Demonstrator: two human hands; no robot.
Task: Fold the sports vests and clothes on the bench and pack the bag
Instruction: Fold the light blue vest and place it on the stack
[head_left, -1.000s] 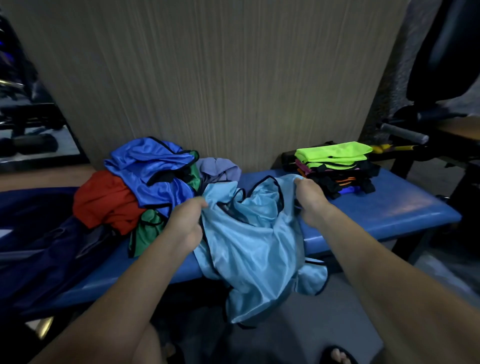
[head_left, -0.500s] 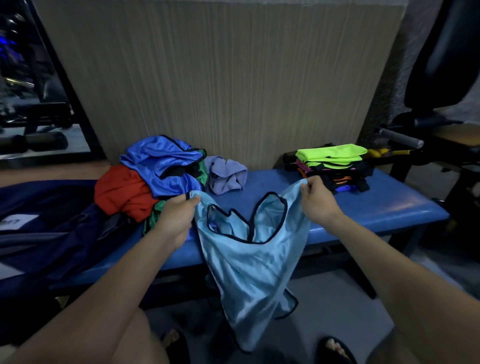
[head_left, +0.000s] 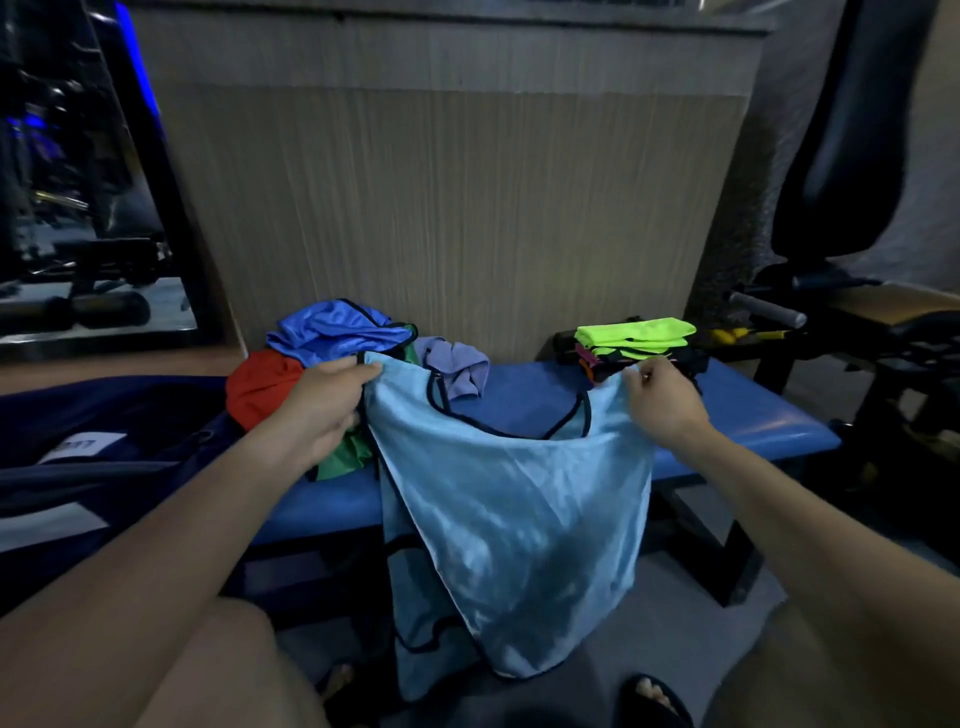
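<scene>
Held garment: a pale blue, shiny sports vest with black piping (head_left: 511, 499), spread flat between the two hands and hanging in front of the bench.
Left hand (head_left: 324, 402): fingers curled round the vest's left shoulder corner, pinching the cloth at the top edge.
Right hand (head_left: 662, 397): fingertips pinching the right shoulder strap, thumb against forefinger.
Key relation: the vest's long axis runs straight down from the two grips; its hem hangs below the bench edge, near the floor and the sandalled feet. The neck opening sags between the hands. Both grips sit level, about equally near the bench top, so laying it down would likely mean carrying the top edge forward over the seat.
Bench: a blue padded bench with a smooth vinyl-like cover (head_left: 753, 410); bare seat shows behind the vest between the piles.
Unfolded pile: a crumpled heap of glossy royal blue, red and green garments (head_left: 332, 332), just behind the left hand.
Loose item: a small bunched lilac cloth (head_left: 457, 366), beside that heap.
Folded stack: a neat pile topped by a neon green folded vest (head_left: 636, 335), behind the right hand at the far edge.
Bag: a dark navy fabric bag (head_left: 104, 467) at the left end, slack and open-looking; its inside cannot be made out.
Step judged: squaring the vest up before the first fold.
</scene>
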